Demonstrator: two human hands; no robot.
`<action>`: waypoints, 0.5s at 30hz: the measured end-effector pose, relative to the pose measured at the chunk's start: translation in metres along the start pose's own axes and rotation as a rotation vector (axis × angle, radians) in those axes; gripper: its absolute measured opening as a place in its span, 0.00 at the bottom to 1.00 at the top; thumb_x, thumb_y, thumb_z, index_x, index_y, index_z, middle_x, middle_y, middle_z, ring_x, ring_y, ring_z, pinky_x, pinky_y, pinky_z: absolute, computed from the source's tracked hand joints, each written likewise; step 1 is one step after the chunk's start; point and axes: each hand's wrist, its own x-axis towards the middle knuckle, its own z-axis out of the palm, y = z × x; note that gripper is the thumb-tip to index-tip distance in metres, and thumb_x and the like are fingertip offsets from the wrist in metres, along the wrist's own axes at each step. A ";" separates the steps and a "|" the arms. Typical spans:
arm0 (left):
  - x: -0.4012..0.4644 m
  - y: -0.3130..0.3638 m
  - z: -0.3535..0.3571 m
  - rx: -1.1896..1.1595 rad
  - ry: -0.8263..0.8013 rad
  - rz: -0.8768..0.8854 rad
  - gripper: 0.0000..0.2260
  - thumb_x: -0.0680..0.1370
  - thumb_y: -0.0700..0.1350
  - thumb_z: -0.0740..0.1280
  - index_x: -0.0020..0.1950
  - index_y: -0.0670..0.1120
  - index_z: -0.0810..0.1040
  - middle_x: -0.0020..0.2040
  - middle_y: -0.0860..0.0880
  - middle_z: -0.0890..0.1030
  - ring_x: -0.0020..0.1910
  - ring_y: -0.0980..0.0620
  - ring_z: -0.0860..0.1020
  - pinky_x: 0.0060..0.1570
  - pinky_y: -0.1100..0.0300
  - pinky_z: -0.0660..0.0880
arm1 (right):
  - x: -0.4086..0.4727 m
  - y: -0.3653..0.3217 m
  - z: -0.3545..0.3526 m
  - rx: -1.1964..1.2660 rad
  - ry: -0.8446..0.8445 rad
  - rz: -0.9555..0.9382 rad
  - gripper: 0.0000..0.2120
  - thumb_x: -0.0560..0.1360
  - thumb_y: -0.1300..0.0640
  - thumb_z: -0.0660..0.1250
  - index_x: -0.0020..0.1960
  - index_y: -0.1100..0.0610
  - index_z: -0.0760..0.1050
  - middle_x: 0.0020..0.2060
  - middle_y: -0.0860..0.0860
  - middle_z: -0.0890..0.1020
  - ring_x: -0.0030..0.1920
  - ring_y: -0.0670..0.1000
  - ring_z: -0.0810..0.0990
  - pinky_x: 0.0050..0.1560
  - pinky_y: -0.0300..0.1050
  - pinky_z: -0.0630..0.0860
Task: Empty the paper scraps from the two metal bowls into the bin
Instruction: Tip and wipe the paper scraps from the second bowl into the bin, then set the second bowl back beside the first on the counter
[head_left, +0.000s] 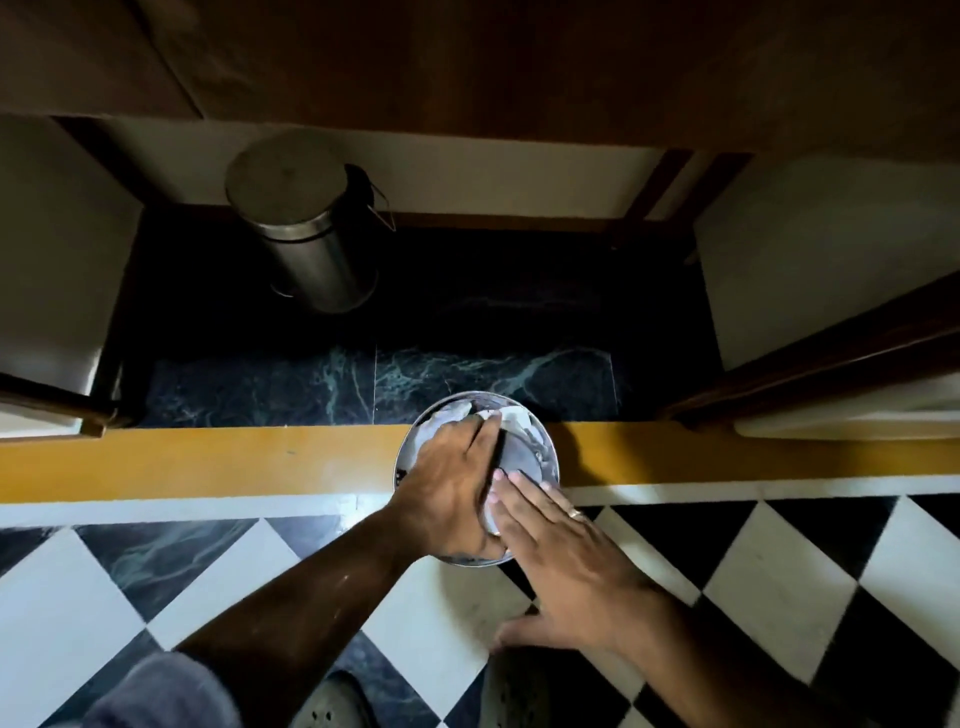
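Paper scraps (511, 415) in metal bowl (540, 452); bin (301, 228) lidded, well apart

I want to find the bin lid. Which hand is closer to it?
Left. The left hand lies over the metal bowl, reaching toward the bin lid. The right hand sits at the bowl's near edge, farther back.

A round metal bowl (537, 457) holding white paper scraps (511, 418) sits at frame centre; the cylindrical steel bin (306, 244) stands upper left, well apart.
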 end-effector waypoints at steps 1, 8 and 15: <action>-0.003 -0.004 0.005 -0.011 0.010 -0.029 0.54 0.58 0.65 0.73 0.74 0.34 0.64 0.67 0.37 0.76 0.64 0.37 0.76 0.65 0.42 0.73 | 0.003 0.002 0.005 -0.014 -0.031 -0.011 0.58 0.61 0.26 0.64 0.77 0.59 0.49 0.79 0.54 0.48 0.78 0.50 0.38 0.78 0.53 0.47; 0.003 0.005 -0.026 -0.359 -0.054 -0.229 0.44 0.55 0.63 0.73 0.69 0.49 0.70 0.65 0.50 0.77 0.65 0.50 0.74 0.67 0.53 0.71 | 0.008 0.005 0.003 0.052 0.328 0.104 0.27 0.68 0.64 0.66 0.67 0.58 0.68 0.67 0.57 0.76 0.68 0.55 0.74 0.54 0.47 0.82; -0.048 0.026 -0.097 -1.056 -0.045 -0.704 0.17 0.69 0.57 0.76 0.45 0.50 0.73 0.46 0.44 0.81 0.44 0.46 0.79 0.44 0.53 0.77 | -0.012 -0.015 -0.050 0.698 0.398 0.493 0.18 0.70 0.66 0.69 0.60 0.66 0.78 0.56 0.59 0.78 0.53 0.58 0.79 0.56 0.48 0.76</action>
